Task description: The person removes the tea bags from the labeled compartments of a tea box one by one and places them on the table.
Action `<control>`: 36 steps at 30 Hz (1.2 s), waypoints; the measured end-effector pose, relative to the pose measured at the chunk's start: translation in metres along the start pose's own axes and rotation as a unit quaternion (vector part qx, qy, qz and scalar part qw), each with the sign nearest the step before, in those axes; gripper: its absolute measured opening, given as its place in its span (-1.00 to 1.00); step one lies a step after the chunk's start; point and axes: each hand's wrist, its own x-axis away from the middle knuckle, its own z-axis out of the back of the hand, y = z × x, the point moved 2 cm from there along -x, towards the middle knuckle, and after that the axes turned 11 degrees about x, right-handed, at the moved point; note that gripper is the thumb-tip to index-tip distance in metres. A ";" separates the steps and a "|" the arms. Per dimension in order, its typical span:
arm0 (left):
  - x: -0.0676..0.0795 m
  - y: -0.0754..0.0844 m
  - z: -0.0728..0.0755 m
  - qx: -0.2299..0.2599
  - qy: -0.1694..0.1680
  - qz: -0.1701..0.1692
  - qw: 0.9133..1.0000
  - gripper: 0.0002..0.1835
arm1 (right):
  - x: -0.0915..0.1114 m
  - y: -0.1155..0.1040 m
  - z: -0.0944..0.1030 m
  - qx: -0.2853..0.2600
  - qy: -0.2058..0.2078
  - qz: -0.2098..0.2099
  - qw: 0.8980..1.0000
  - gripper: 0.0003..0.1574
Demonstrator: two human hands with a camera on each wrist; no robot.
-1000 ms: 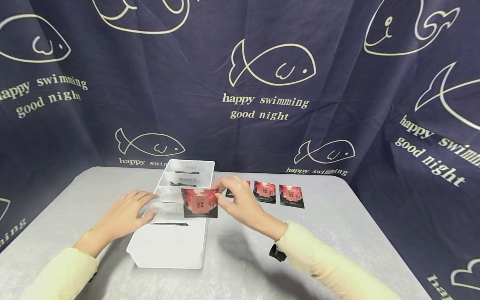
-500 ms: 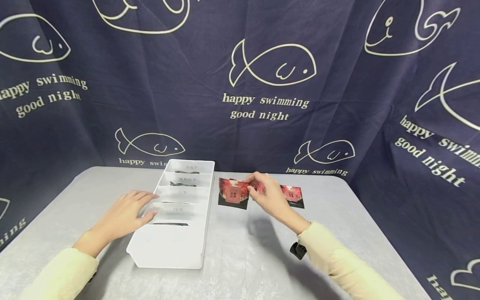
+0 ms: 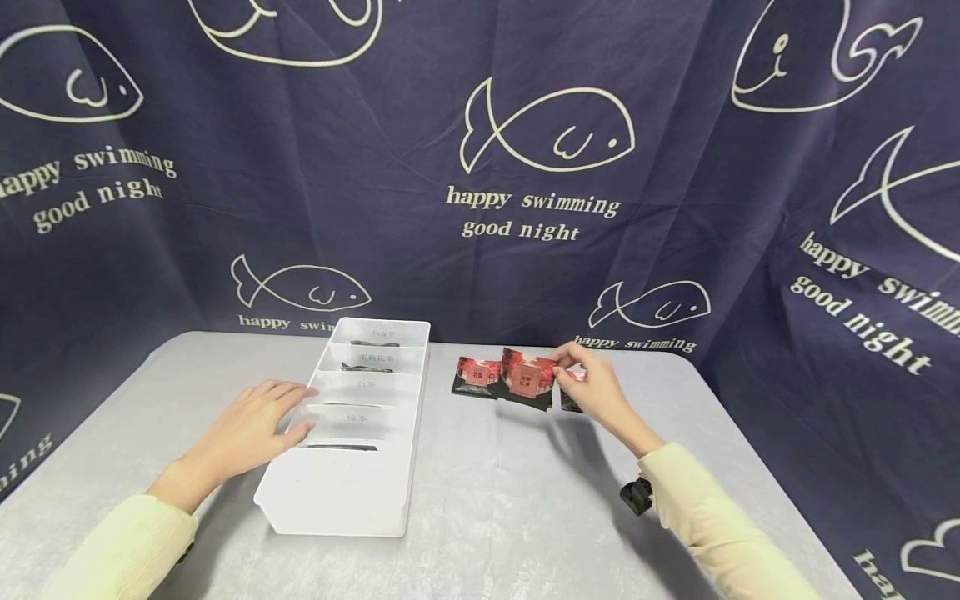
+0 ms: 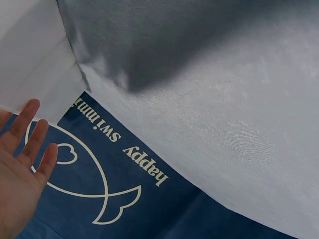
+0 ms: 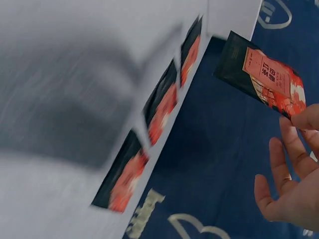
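Observation:
My right hand (image 3: 596,390) pinches a red and black tea packet (image 3: 527,379) by its edge, between thumb and fingertips. In the right wrist view the held packet (image 5: 264,74) hangs above three similar packets (image 5: 162,107) lying in a row. The head view shows the left tea packet (image 3: 476,379) of that row; the held one covers the middle, and my hand partly hides the right one. My left hand (image 3: 251,425), fingers extended, rests at the left rim of a white divided box (image 3: 337,492). Dark packet edges (image 3: 341,447) show in several compartments.
The box's dividers bear handwritten labels (image 3: 357,419). Its front compartment shows a bare white floor. A grey tabletop (image 3: 480,500) lies under everything, with a dark blue fish-print curtain (image 3: 405,208) behind and at both sides.
My right hand has carried the tea packet rightward, from over the box to above the row of packets on the table. The left hand has stayed at the box.

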 end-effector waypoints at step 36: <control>0.000 0.000 0.000 0.000 -0.002 -0.003 1.000 -0.54 | 0.030 0.143 0.071 0.071 0.009 -0.065 0.995 -0.89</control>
